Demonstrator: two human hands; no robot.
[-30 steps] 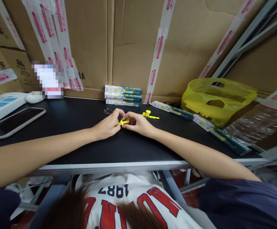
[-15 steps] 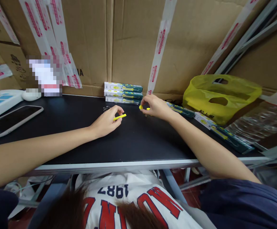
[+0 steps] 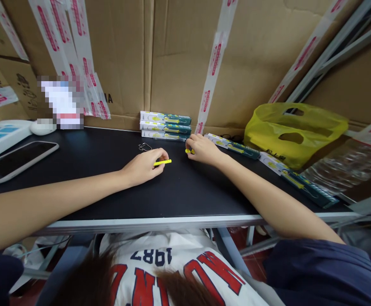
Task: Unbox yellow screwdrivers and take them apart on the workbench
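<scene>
A slim yellow plastic stick (image 3: 162, 162) jutted from the left hand (image 3: 142, 167) above the bench (image 3: 185, 191), that grip pinching it between thumb and fingers. The right hand (image 3: 204, 149) curled down at a small yellow piece (image 3: 187, 151); I couldn't tell whether its grip was pinching it. Beyond lay a bent metal wire (image 3: 145, 147) and three stacked narrow cartons (image 3: 165, 126), with a yellow plastic bag (image 3: 265, 138) well to the right.
</scene>
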